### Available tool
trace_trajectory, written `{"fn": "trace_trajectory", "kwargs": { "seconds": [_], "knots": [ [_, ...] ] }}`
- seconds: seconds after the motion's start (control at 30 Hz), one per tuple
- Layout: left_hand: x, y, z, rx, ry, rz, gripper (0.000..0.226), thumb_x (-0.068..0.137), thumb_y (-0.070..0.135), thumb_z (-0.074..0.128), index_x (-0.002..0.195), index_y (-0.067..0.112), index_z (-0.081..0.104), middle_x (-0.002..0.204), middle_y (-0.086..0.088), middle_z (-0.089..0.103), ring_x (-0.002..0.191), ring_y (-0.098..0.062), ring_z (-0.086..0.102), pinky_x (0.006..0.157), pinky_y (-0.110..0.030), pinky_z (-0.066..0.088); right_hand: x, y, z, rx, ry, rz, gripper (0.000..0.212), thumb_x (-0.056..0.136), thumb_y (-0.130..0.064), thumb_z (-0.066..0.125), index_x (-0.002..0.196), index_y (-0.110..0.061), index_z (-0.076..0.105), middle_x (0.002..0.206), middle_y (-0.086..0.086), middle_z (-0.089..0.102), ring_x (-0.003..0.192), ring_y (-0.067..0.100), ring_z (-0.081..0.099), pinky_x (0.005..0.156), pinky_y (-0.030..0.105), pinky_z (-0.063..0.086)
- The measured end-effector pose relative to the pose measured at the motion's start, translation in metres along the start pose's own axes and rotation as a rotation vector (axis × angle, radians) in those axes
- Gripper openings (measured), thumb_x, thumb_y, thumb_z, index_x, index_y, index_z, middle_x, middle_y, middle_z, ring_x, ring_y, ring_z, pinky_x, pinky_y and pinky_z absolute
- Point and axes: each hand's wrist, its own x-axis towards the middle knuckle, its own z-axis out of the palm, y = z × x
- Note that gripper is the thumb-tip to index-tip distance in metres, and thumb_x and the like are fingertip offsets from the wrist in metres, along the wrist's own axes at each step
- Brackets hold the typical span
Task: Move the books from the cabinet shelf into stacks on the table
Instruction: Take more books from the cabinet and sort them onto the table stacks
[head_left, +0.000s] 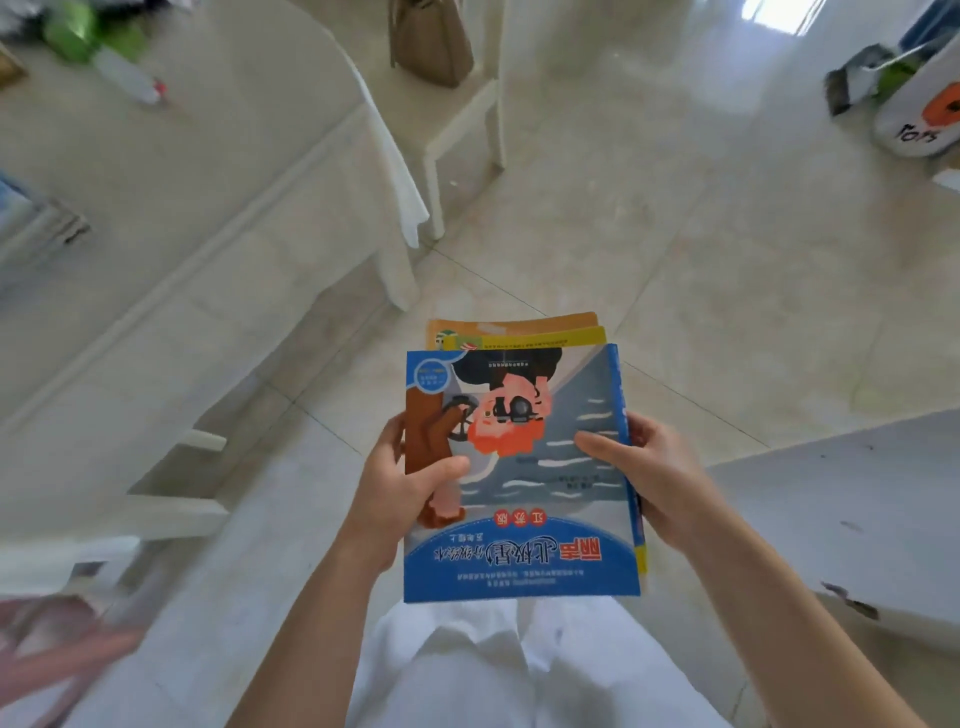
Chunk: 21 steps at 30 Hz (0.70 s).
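Both hands are carrying a small pile of books over the floor: left hand (410, 488) is pinching the left edge, right hand (644, 467) is clasping the spine side, likely to keep the books (524, 467) together. Beyond, right, a bag (919, 119) reading "toys".
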Motion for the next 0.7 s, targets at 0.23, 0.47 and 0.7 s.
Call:
{"fn": "trace_trajectory", "kwargs": {
  "seconds": [0.23,0.47,0.7],
  "knots": [
    [0.024,0.009,-0.078,-0.07,0.215,-0.052,0.044,0.077,0.035,0.078,0.11,0.04,0.049,0.102,0.009,0.069,0.089,-0.02,0.071,0.069,-0.031,0.06,0.041,-0.043,0.095,-0.167,-0.118,-0.1,0.036,0.083,-0.024,0.072,0.116,-0.027,0.057,0.103,-0.003,0.071,0.08,0.02,0.074,0.067,0.043,0.062],
    [0.073,0.032,-0.112,-0.076,0.323,-0.092,0.025,0.082,0.034,0.074,0.102,0.031,0.058,0.092,0.008,0.073,0.08,-0.019,0.073,0.063,-0.026,0.058,0.103,-0.095,0.151,-0.279,-0.264,-0.107,0.04,0.086,-0.021,0.069,0.121,-0.034,0.055,0.102,-0.003,0.071,0.076,0.018,0.074,0.058,0.037,0.061],
    [0.133,0.076,-0.125,-0.163,0.471,-0.115,0.021,0.084,0.035,0.072,0.096,0.033,0.055,0.093,0.009,0.069,0.084,-0.018,0.068,0.063,-0.022,0.053,0.174,-0.169,0.204,-0.497,-0.373,-0.195,0.032,0.089,-0.024,0.066,0.11,-0.042,0.05,0.099,-0.007,0.07,0.074,0.015,0.072,0.056,0.034,0.06]
  ]
}}
